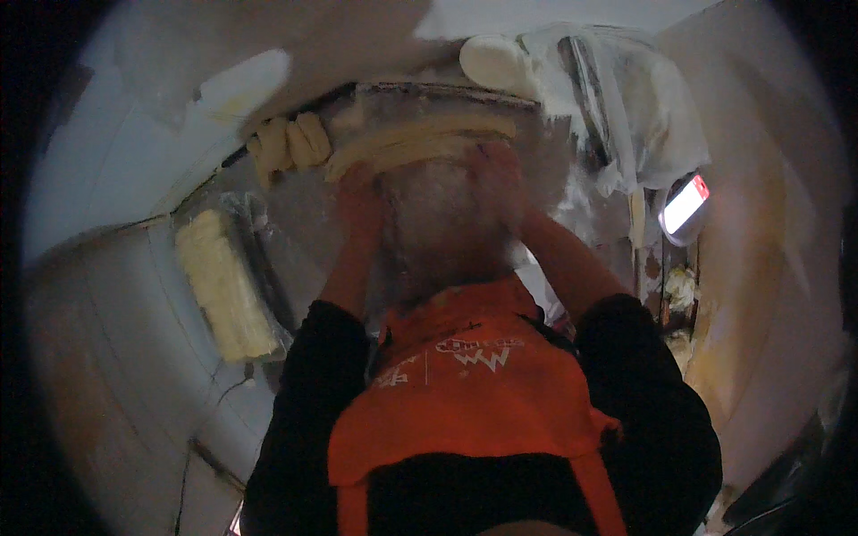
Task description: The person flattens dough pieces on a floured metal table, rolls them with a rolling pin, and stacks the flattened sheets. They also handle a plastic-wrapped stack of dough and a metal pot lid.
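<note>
A long pale strip that looks like dough [420, 143] lies across the far part of the dusty work table [429, 210]. My left hand [360, 192] is at the strip's near side, toward its left end. Close to its right end is my right hand [497, 179]. Motion smears the fingers of both hands, so I cannot make out whether they grip the strip or only press on it. Left of the strip sit several short, thick dough-like pieces [290, 143], side by side.
On the left, a large pale yellow slab [228, 286] lies under clear plastic. At the back right are a pale round object [494, 67] and a crumpled translucent plastic sheet [657, 116]. A lit phone-like screen [686, 205] stands at the right, beside the wall.
</note>
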Motion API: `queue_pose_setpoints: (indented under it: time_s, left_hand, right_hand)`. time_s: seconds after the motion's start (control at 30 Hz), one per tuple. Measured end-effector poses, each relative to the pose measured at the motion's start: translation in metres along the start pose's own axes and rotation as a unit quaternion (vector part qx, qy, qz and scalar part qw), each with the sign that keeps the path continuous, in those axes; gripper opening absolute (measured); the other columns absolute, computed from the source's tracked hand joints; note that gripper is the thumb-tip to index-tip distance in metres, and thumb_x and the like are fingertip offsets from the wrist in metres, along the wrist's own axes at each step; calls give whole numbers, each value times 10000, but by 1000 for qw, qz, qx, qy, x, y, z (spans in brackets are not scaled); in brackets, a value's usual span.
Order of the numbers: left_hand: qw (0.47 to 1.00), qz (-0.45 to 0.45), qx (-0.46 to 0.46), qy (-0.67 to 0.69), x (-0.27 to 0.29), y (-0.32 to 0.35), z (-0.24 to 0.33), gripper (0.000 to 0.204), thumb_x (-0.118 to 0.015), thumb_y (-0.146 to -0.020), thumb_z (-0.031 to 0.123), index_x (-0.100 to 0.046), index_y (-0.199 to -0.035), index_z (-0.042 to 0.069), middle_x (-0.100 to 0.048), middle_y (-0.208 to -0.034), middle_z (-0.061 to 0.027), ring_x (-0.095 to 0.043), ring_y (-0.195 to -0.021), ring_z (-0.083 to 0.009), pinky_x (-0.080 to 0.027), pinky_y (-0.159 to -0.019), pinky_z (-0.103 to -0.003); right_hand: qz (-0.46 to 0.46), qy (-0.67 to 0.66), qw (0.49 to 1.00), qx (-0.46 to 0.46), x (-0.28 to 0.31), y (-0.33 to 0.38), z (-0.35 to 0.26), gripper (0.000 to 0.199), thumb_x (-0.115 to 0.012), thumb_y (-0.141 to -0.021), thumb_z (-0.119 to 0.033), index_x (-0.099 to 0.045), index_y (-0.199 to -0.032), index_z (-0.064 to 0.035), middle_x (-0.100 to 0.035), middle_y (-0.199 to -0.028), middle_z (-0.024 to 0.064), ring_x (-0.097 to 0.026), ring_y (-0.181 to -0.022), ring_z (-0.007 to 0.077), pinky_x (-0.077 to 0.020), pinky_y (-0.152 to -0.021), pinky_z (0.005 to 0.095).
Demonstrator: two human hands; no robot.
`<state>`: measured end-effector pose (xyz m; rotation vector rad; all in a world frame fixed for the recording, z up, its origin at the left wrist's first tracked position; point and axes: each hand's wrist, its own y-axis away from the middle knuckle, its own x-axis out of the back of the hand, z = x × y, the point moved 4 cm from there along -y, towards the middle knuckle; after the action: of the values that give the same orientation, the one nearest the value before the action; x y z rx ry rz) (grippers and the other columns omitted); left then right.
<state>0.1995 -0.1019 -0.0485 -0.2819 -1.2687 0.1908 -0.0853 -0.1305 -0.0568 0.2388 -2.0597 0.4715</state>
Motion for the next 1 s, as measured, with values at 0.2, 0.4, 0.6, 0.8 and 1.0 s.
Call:
queue_pose_setpoints:
  time_s: [0.2,0.4,0.6,0.8,1.0]
  left_hand:
    - [989,-95,-76,84,-14,3,47,523,-692,-806,88,-611,-1322,75,-626,-1323,-175,-558,-1297,-381,-403,-1150,-519]
    - [971,-140,-190,-44,-25,6,49,423,-639,-818,72,-639,-1241,65,-660,-1138,-151,-576,-1213,-363,-407,-1134,-505]
    - [920,-349,-175,-3,-31,74,44,270,-634,-894,182,-679,-1138,73,-661,-1128,-162,-626,-1113,-352,-508,-1004,-535]
    - [994,-66,-90,19,-4,132,78,363,-637,-902,225,-655,-1225,60,-603,-1310,-157,-588,-1232,-364,-451,-1069,-573]
    - [982,-185,-13,-33,-44,56,57,519,-625,-915,293,-574,-1371,52,-511,-1475,-187,-459,-1411,-368,-302,-1198,-581]
  right_hand:
    - [-138,-74,987,30,-39,1,4,222,-594,-924,-154,-712,-1102,-90,-676,-1046,165,-663,-908,382,-550,-834,484]
    - [-233,-18,961,147,-41,45,-14,386,-575,-943,-197,-661,-1294,-63,-673,-1298,189,-642,-1182,362,-495,-1010,475]
    - [-322,-61,944,47,11,96,24,369,-583,-969,-178,-652,-1316,-73,-661,-1313,196,-623,-1227,363,-429,-1086,492]
    - [-155,11,987,39,-5,122,-7,408,-628,-940,-250,-648,-1297,-54,-628,-1335,202,-575,-1294,364,-380,-1152,529]
    - [-96,100,971,197,-25,47,-60,502,-574,-1001,-351,-597,-1390,-34,-442,-1585,202,-449,-1441,370,-294,-1196,633]
